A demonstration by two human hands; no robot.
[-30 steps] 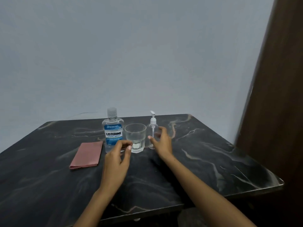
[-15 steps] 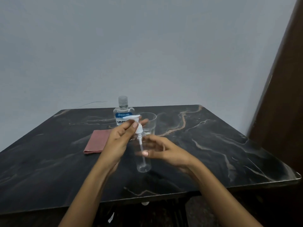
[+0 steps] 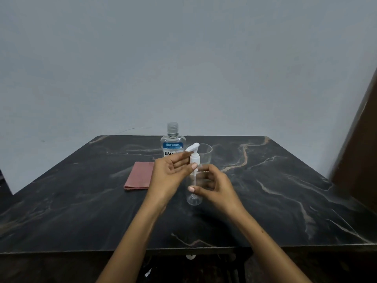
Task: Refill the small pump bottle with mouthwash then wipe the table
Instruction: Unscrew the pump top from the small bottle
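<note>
Clear plastic, light and empty, the pump bottle (image 3: 194, 198) stands near the middle of the table (image 3: 285, 211). Our right hand (image 3: 214, 186) curls around its body; our left hand (image 3: 171, 176) pinches the white pump collar (image 3: 194, 159) with thumb and fingers. To unscrew well, we brace the body firmly and turn only the collar, lifting the dip tube straight out. Behind, our hands partly hide the glass (image 3: 205, 153) and the mouthwash bottle (image 3: 173, 142); the pink cloth (image 3: 139, 178) lies left. Whether the threads are loose, we cannot tell.
</note>
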